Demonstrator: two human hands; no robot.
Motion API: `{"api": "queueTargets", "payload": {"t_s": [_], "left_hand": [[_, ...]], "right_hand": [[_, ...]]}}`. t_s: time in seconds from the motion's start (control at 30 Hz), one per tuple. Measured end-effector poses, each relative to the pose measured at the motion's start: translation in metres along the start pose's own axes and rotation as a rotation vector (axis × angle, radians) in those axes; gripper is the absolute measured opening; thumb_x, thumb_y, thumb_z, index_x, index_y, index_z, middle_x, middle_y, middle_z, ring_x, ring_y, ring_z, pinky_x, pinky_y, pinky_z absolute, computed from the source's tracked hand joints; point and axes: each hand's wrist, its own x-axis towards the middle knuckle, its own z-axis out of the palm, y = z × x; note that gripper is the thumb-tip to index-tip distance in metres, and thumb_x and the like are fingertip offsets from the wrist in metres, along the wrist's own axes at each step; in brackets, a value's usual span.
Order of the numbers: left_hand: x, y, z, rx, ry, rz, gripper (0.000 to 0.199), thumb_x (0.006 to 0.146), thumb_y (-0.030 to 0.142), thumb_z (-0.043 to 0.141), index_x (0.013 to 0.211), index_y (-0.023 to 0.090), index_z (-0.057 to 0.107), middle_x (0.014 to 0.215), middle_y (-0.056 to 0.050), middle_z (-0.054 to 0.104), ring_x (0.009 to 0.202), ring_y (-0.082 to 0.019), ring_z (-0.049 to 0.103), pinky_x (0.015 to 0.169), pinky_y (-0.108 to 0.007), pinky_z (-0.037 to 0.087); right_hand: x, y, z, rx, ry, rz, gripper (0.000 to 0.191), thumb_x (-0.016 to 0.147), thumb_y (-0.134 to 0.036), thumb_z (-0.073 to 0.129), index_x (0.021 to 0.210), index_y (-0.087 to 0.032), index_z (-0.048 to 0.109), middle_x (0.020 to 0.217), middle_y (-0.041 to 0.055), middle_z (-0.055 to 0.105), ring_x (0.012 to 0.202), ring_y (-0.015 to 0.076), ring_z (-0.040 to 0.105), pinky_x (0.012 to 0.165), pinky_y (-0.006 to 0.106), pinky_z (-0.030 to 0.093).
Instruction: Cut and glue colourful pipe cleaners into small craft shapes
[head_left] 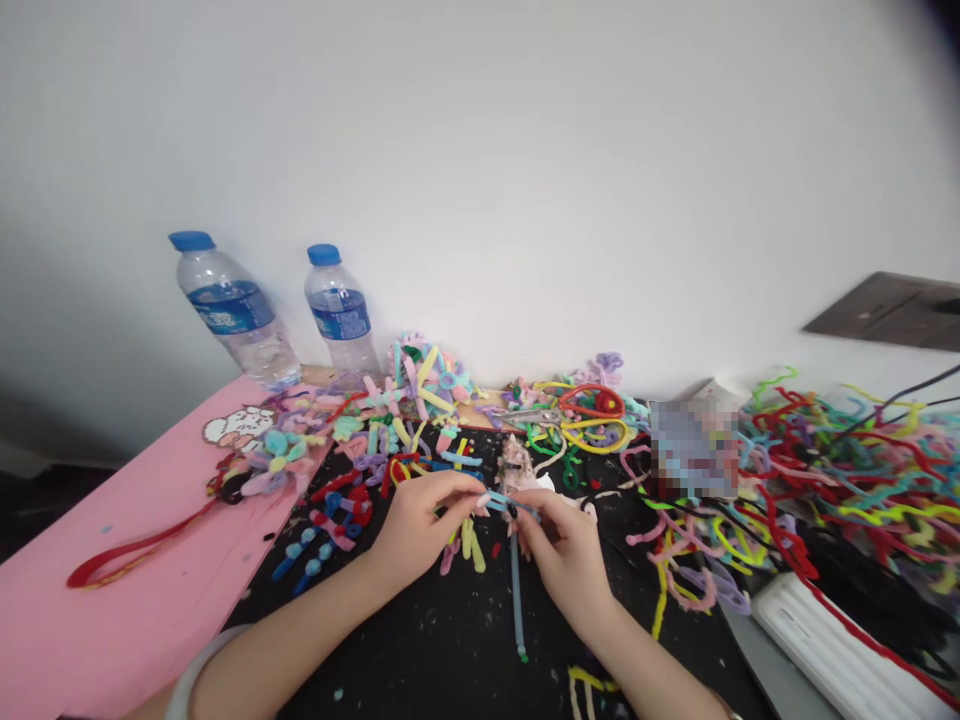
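Both hands meet over the middle of the black table (450, 640), near its front edge. The left hand (416, 525) has its grip closed on one end of a short blue piece (501, 503) that lies crosswise, roughly parallel to the front edge. The right hand (564, 545) pinches the other end together with a pale blue stem (517, 600). The stem's long axis runs from the fingers towards the front edge, its green tip pointing at the person. Loose pipe cleaners (840, 470) heap along the right edge; two bottles (341, 310) stand at the back left.
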Motion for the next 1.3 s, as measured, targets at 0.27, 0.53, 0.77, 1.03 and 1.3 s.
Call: {"api": "queueTargets", "payload": {"t_s": [0.27, 0.53, 0.77, 1.03, 1.3], "left_hand": [[-0.001, -0.009, -0.008, 0.276, -0.209, 0.276, 0.025, 0.094, 0.022, 0.044, 0.088, 0.016, 0.068, 0.081, -0.006, 0.069, 0.077, -0.016, 0.063, 0.072, -0.025, 0.05], [0.002, -0.004, -0.014, 0.385, -0.316, 0.361, 0.033, 0.096, 0.022, 0.036, 0.074, 0.017, 0.06, 0.071, -0.004, 0.059, 0.07, -0.016, 0.053, 0.066, -0.025, 0.043], [0.0, -0.003, -0.017, 0.365, -0.307, 0.328, 0.03, 0.095, 0.022, 0.038, 0.071, 0.017, 0.055, 0.068, -0.002, 0.055, 0.067, -0.015, 0.05, 0.065, -0.024, 0.04], [-0.003, -0.005, -0.016, 0.297, -0.264, 0.262, 0.027, 0.093, 0.022, 0.044, 0.068, 0.017, 0.053, 0.066, 0.0, 0.054, 0.065, -0.014, 0.05, 0.065, -0.024, 0.039], [-0.005, -0.008, -0.017, 0.239, -0.255, 0.177, 0.03, 0.093, 0.026, 0.044, 0.065, 0.017, 0.047, 0.064, 0.002, 0.046, 0.061, -0.012, 0.044, 0.062, -0.023, 0.036]], "right_hand": [[0.001, 0.002, -0.002, -0.093, -0.07, -0.107, 0.015, 0.089, -0.023, 0.05, 0.079, -0.02, 0.061, 0.054, -0.0018, 0.059, 0.047, 0.0146, 0.057, 0.047, 0.023, 0.043], [0.0, -0.001, -0.007, -0.137, -0.124, -0.266, 0.02, 0.09, -0.019, 0.042, 0.072, -0.021, 0.05, 0.06, -0.0003, 0.058, 0.05, 0.0142, 0.055, 0.047, 0.023, 0.042], [-0.001, 0.002, -0.004, -0.151, -0.061, -0.299, 0.017, 0.089, -0.02, 0.045, 0.073, -0.022, 0.05, 0.061, -0.0002, 0.059, 0.052, 0.0152, 0.057, 0.048, 0.024, 0.043], [-0.003, 0.013, 0.006, 0.029, -0.038, -0.158, 0.019, 0.092, -0.029, 0.045, 0.077, -0.02, 0.052, 0.061, -0.0007, 0.054, 0.052, 0.0142, 0.051, 0.049, 0.025, 0.039], [-0.001, 0.012, 0.01, 0.151, -0.064, -0.062, 0.027, 0.096, -0.034, 0.037, 0.077, -0.019, 0.051, 0.058, -0.0032, 0.045, 0.05, 0.0122, 0.042, 0.05, 0.024, 0.032]]}}
